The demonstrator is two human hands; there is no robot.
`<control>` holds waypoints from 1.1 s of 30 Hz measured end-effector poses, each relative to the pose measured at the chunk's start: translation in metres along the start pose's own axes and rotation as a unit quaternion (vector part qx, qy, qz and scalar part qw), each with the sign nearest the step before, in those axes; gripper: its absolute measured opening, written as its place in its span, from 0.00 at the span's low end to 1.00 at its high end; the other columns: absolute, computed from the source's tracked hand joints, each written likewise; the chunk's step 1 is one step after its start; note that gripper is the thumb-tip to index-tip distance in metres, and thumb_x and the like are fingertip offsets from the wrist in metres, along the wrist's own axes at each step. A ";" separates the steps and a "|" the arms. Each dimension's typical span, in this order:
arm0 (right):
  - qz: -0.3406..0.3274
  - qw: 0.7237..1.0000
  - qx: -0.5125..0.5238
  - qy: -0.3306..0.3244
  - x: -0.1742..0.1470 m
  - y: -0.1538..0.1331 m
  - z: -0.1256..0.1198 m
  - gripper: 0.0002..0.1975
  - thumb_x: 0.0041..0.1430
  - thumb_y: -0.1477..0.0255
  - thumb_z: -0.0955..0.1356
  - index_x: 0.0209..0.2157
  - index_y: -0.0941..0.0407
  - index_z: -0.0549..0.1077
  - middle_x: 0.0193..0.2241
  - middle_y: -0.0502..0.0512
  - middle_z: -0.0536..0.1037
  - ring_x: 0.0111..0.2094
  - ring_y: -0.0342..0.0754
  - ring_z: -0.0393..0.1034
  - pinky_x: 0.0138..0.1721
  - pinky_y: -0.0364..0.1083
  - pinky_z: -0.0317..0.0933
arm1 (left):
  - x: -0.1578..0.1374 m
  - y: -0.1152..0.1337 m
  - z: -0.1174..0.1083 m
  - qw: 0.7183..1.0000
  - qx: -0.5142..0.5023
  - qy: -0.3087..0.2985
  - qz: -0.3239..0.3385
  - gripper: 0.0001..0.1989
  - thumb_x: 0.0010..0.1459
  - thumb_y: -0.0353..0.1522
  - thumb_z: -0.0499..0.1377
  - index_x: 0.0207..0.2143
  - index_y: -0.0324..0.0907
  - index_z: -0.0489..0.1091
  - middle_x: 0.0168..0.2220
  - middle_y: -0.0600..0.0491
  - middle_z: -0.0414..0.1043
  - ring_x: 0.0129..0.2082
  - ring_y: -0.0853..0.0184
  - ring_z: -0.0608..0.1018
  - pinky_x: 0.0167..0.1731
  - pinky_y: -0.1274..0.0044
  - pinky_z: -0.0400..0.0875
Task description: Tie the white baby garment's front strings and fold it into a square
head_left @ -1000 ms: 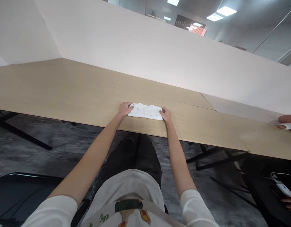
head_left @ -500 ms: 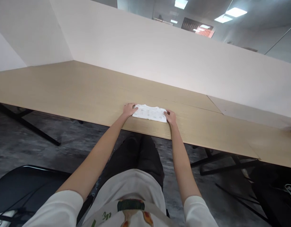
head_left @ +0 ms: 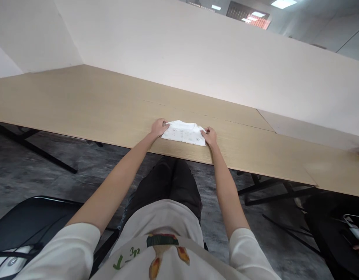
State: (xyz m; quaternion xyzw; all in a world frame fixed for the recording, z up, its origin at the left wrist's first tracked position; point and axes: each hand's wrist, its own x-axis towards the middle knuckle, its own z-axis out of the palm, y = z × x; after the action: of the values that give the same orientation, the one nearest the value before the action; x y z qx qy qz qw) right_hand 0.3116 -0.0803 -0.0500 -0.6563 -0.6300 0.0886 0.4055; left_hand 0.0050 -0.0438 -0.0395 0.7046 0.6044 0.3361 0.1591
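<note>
Head view: white garment (head_left: 182,134) near front edge of table (head_left: 94,103)
Left hand (head_left: 159,127): pinching its left corner
Right hand (head_left: 210,137): pinching its right corner
Side room: table extends past both

White shirt (head_left: 168,217), 2 short sleeves (head_left: 70,249), green markings (head_left: 134,252), orange-brown print (head_left: 155,264); black trousers (head_left: 170,181)

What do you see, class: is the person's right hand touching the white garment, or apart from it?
Touching. The head view shows the right hand at the white garment's right end, thumb overlapping its edge.
</note>
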 end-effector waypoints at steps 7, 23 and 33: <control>-0.127 0.980 0.138 0.066 0.040 -0.044 -0.061 0.11 0.57 0.62 0.67 0.29 0.55 0.65 0.34 0.53 0.74 0.40 0.47 0.70 0.41 0.45 0.65 | 0.046 0.034 -0.048 0.980 -0.172 0.080 0.057 0.11 0.59 0.36 0.59 0.40 0.38 0.70 0.40 0.48 0.75 0.43 0.63 0.76 0.46 0.72 0.71; -0.178 0.978 -0.105 0.012 0.085 -0.062 -0.148 0.23 0.58 0.51 0.68 0.30 0.59 0.72 0.30 0.56 0.74 0.40 0.52 0.71 0.38 0.48 0.64 | 0.062 0.085 -0.143 0.969 0.089 0.075 0.219 0.28 0.59 0.47 0.59 0.44 0.27 0.66 0.34 0.52 0.69 0.50 0.54 0.75 0.55 0.62 0.60; -0.005 0.949 -0.281 -0.142 0.047 0.006 -0.067 0.14 0.55 0.61 0.71 0.30 0.59 0.77 0.31 0.62 0.79 0.38 0.55 0.72 0.42 0.49 0.62 | 0.053 -0.001 -0.030 0.978 0.198 -0.060 0.008 0.23 0.51 0.47 0.64 0.37 0.35 0.75 0.46 0.37 0.73 0.60 0.42 0.64 0.60 0.55 0.51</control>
State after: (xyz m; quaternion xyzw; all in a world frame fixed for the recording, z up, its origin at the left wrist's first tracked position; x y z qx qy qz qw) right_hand 0.3671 -0.0658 0.0085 -0.7210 -0.6839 -0.0019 0.1118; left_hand -0.0133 0.0020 -0.0032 0.7458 0.6428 0.1681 0.0493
